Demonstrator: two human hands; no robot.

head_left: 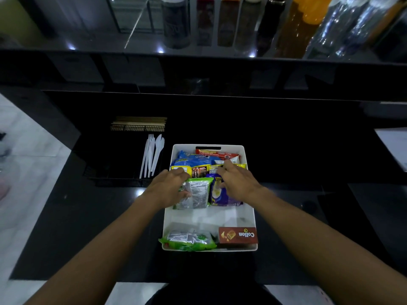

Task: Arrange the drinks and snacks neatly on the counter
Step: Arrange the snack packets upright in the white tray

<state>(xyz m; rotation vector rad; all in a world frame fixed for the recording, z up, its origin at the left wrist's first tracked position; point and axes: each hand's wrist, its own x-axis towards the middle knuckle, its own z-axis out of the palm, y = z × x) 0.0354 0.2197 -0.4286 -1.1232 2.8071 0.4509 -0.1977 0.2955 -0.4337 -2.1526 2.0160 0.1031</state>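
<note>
A white bin (248, 216) sits on the black counter and holds snack packets. My left hand (169, 186) grips a green packet (198, 192) standing upright in the bin's middle. My right hand (239, 182) rests on a purple packet (222, 195) beside it, fingers curled over its top edge. Behind them stand yellow packets (200, 169), blue packets (193, 159) and a red packet (217, 153). At the bin's near end lie another green packet (187, 239) and a brown Collon box (237, 235).
A black mesh tray (123, 170) with white plastic cutlery (152, 156) and wooden sticks (138, 124) stands left of the bin. Several drink bottles (293, 27) stand on a raised glossy shelf at the back. White floor lies at the left.
</note>
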